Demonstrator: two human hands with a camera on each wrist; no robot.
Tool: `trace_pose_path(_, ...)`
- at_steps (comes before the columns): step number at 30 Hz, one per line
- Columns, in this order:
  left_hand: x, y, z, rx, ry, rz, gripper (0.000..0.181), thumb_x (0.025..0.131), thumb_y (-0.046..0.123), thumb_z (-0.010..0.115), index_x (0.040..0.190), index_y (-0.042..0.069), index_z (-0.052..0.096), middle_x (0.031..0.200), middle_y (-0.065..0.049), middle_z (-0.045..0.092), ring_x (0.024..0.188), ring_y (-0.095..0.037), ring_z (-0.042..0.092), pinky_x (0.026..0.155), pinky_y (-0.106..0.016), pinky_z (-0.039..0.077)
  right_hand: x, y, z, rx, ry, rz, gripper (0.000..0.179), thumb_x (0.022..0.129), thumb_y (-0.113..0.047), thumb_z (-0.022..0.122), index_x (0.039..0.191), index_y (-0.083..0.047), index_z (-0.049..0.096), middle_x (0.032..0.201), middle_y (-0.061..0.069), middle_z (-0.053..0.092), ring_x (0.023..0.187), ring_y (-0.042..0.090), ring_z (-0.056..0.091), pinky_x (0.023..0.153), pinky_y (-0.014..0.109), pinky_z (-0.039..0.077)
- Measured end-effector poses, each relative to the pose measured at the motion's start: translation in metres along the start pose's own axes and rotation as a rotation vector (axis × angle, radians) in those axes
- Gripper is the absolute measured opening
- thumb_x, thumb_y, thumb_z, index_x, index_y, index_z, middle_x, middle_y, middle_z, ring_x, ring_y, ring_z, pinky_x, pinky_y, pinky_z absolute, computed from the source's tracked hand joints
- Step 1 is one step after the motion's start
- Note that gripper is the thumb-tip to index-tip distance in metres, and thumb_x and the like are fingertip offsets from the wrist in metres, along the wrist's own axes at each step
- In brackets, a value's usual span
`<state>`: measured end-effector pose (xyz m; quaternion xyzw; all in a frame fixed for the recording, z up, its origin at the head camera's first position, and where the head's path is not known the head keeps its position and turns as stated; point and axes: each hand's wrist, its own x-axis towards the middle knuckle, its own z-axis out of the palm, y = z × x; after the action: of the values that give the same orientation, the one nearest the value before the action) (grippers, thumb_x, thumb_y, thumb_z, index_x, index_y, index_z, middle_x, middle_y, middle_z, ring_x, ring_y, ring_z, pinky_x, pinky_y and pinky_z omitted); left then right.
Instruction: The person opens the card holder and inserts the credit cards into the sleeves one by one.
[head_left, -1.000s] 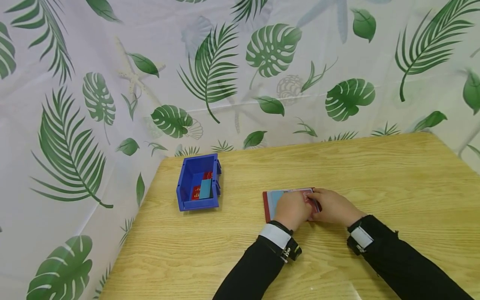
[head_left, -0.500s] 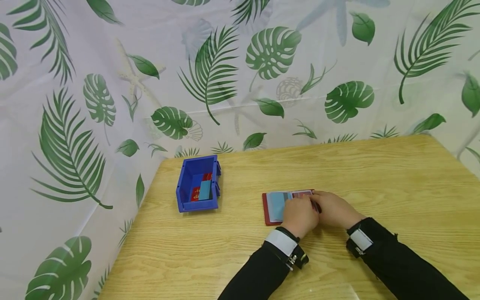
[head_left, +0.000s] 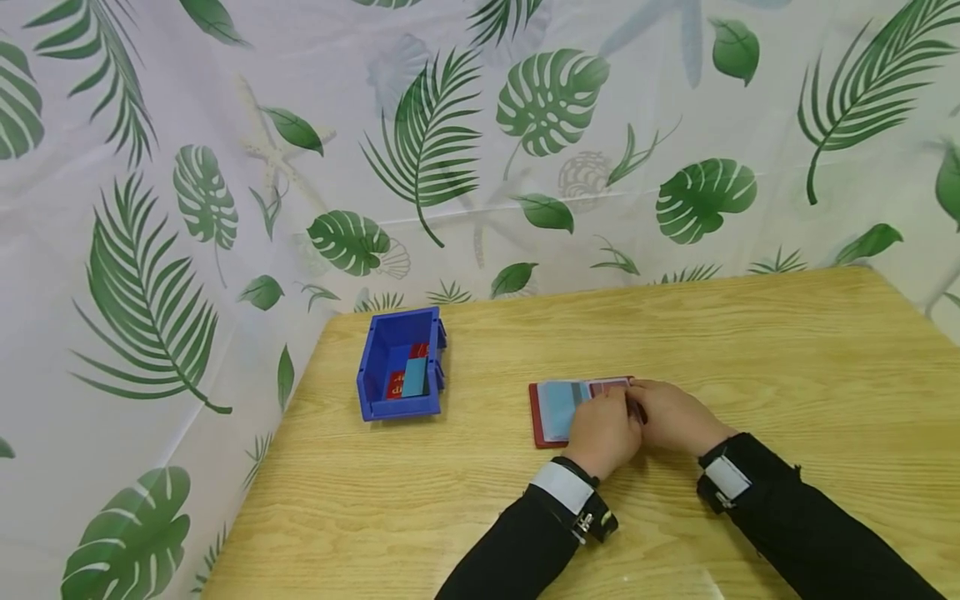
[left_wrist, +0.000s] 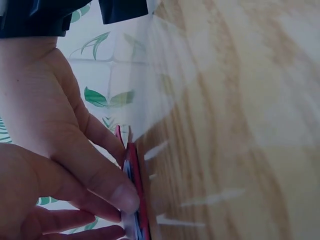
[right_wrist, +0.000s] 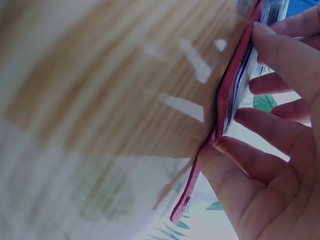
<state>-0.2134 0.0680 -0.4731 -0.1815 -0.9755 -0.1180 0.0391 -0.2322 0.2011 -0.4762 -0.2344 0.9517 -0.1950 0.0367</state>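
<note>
A red card holder (head_left: 536, 417) with clear plastic sleeves lies spread on the table, and a light blue card (head_left: 558, 408) shows in its left part. My left hand (head_left: 604, 435) bends over the front middle, with its thumb (right_wrist: 263, 32) at the red cover's edge in the right wrist view. My right hand (head_left: 678, 417) grips the holder's right end, thumb on the red cover (right_wrist: 232, 82) and fingers on the sleeve side. Something dark (head_left: 637, 410) shows between the hands; I cannot tell what it is. The left fingertips are hidden in the head view.
A blue bin (head_left: 401, 408) stands at the back left of the wooden table (head_left: 375, 508). Inside it lie red cards (head_left: 395, 384) and a light blue card (head_left: 414, 377). A leaf-patterned cloth (head_left: 465, 167) hangs behind and along the left side.
My left hand has slid right, towards the right hand, uncovering more of the light blue card and sleeves. The right hand has stayed at the holder's right end.
</note>
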Motion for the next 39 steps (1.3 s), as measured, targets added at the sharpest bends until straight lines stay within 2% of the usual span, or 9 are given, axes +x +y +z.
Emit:
trace_pose_path(3,0.002,-0.003,-0.002,-0.057,-0.051,-0.003,0.027,0.094,0.027,0.059,0.116,0.012,0.065,0.088,0.001,0.068,0.077,-0.010,0.064,0.063,-0.023,0.049,0.000,0.002,-0.001,0.005,-0.003,0.003,0.042,0.081,-0.011,0.072,0.116,0.010,0.063,0.117,0.029,0.061,0.108,0.046,0.058,0.092,0.054,0.046)
trace_pose_path(6,0.001,-0.013,-0.008,-0.204,-0.134,-0.026,0.036,0.094,0.025,0.059,0.128,0.014,0.063,0.076,0.002,0.063,0.058,-0.005,0.053,0.050,-0.020,0.039,0.000,0.001,0.000,0.011,-0.004,0.010,0.048,0.079,-0.015,0.076,0.119,0.008,0.063,0.118,0.029,0.061,0.108,0.046,0.059,0.091,0.054,0.047)
trace_pose_path(10,-0.008,-0.036,-0.024,-0.400,-0.142,-0.094,0.036,0.095,0.022,0.059,0.130,0.015,0.062,0.075,0.002,0.063,0.043,-0.007,0.036,0.042,-0.020,0.027,0.000,0.001,0.001,0.002,-0.025,0.034,0.061,0.078,-0.026,0.081,0.125,0.007,0.061,0.123,0.031,0.058,0.110,0.045,0.058,0.091,0.054,0.047)
trace_pose_path(14,-0.016,-0.073,-0.044,-0.446,-0.025,-0.114,0.029,0.096,0.020,0.058,0.122,0.011,0.067,0.106,-0.001,0.070,0.067,-0.011,0.060,0.055,-0.022,0.042,0.000,0.000,0.002,-0.010,-0.042,0.068,0.069,0.077,-0.033,0.082,0.129,0.007,0.058,0.129,0.033,0.053,0.115,0.046,0.054,0.094,0.055,0.045)
trace_pose_path(17,-0.017,-0.107,-0.061,-0.425,0.091,-0.148,0.025,0.096,0.018,0.058,0.116,0.009,0.070,0.107,-0.006,0.071,0.090,-0.019,0.066,0.068,-0.029,0.050,0.000,-0.001,0.001,-0.018,-0.048,0.091,0.071,0.077,-0.035,0.082,0.130,0.006,0.057,0.131,0.032,0.052,0.118,0.047,0.053,0.096,0.056,0.043)
trace_pose_path(22,-0.019,-0.164,-0.082,-0.359,0.273,-0.281,0.021,0.091,0.010,0.060,0.108,0.005,0.072,0.104,-0.010,0.071,0.094,-0.027,0.066,0.077,-0.040,0.053,0.000,-0.003,0.001,-0.031,-0.063,0.104,0.073,0.076,-0.038,0.082,0.130,0.005,0.058,0.131,0.032,0.053,0.118,0.046,0.053,0.097,0.056,0.042)
trace_pose_path(26,-0.021,-0.202,-0.091,-0.299,0.337,-0.407,0.021,0.091,0.009,0.059,0.107,0.004,0.071,0.104,-0.012,0.071,0.094,-0.030,0.066,0.079,-0.043,0.052,0.001,-0.004,0.001,-0.034,-0.064,0.100,0.073,0.076,-0.038,0.082,0.130,0.006,0.058,0.130,0.032,0.053,0.118,0.046,0.053,0.097,0.056,0.042)
trace_pose_path(32,-0.025,-0.236,-0.090,-0.273,0.197,-0.573,0.026,0.094,0.011,0.058,0.117,0.004,0.067,0.109,-0.017,0.068,0.086,-0.033,0.064,0.074,-0.046,0.050,0.000,-0.005,0.000,-0.023,-0.080,0.103,0.074,0.077,-0.038,0.082,0.131,0.006,0.057,0.131,0.033,0.052,0.118,0.047,0.052,0.097,0.056,0.042)
trace_pose_path(39,-0.020,-0.252,-0.069,-0.134,0.011,-0.659,0.049,0.090,0.028,0.068,0.126,-0.004,0.058,0.116,-0.025,0.061,0.105,-0.040,0.060,0.085,-0.051,0.050,-0.001,-0.005,0.000,-0.021,-0.074,0.098,0.074,0.076,-0.038,0.082,0.130,0.005,0.058,0.129,0.033,0.053,0.116,0.046,0.054,0.096,0.056,0.044)
